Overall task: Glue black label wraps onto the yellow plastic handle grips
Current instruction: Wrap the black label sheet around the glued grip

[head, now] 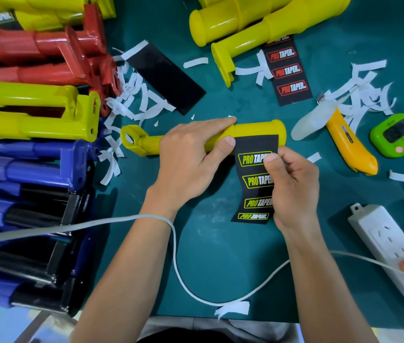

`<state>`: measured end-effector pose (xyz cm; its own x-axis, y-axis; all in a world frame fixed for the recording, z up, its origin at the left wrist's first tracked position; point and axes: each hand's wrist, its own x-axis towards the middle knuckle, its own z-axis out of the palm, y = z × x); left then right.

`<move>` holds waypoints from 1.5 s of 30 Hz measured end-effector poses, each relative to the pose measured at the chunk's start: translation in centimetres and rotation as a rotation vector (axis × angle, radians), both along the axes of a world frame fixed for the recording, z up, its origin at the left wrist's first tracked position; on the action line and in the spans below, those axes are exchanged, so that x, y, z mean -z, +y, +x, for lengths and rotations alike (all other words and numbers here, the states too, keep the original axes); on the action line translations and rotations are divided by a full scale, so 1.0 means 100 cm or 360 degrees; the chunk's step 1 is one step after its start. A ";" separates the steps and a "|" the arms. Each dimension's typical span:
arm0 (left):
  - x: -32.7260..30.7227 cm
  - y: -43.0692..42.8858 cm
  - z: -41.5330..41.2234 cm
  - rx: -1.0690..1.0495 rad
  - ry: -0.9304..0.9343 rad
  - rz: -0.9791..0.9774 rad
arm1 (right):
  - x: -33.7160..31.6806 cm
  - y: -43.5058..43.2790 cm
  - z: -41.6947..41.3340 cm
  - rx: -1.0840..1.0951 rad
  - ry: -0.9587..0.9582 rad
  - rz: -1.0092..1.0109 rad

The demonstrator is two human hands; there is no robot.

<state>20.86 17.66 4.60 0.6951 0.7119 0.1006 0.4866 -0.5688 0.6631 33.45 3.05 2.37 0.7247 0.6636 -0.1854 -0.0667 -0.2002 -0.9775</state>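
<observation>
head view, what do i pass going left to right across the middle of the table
stacked yellow grips → left hand holding the yellow handle grip → right hand pinching the black label wrap → yellow utility knife → green timer

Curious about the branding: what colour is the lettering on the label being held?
Yellow-green and white on the black label wrap; head view shows it.

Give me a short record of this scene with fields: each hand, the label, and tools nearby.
left hand: grips the yellow handle grip, thumb at the label's upper corner
right hand: pinches the black label wrap
label state: upper edge on the grip, rest not yet wrapped
tools nearby: utility knife, green timer, power strip
</observation>
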 end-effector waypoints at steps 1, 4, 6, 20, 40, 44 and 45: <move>0.000 0.000 0.000 0.0005 -0.0002 0.0007 | -0.001 0.000 0.000 0.0008 0.0030 0.0008; 0.001 0.000 0.000 0.0013 -0.0011 0.0024 | -0.002 0.002 0.000 0.0044 0.0145 0.0055; 0.002 0.001 0.001 0.0012 -0.0018 0.0033 | -0.003 0.003 0.000 0.0068 0.0209 0.0084; 0.002 0.001 0.001 0.0020 -0.0007 0.0088 | -0.007 0.000 0.001 0.0071 0.0364 0.0122; 0.003 0.003 0.000 0.0063 -0.0035 0.0089 | -0.008 -0.007 0.011 -0.0030 0.0294 0.0100; 0.003 0.002 0.000 0.0080 -0.0057 0.0084 | -0.009 -0.007 0.011 -0.0031 0.0312 0.0093; 0.004 0.002 0.000 0.0081 -0.0053 0.0093 | -0.009 -0.007 0.011 -0.0035 0.0320 0.0100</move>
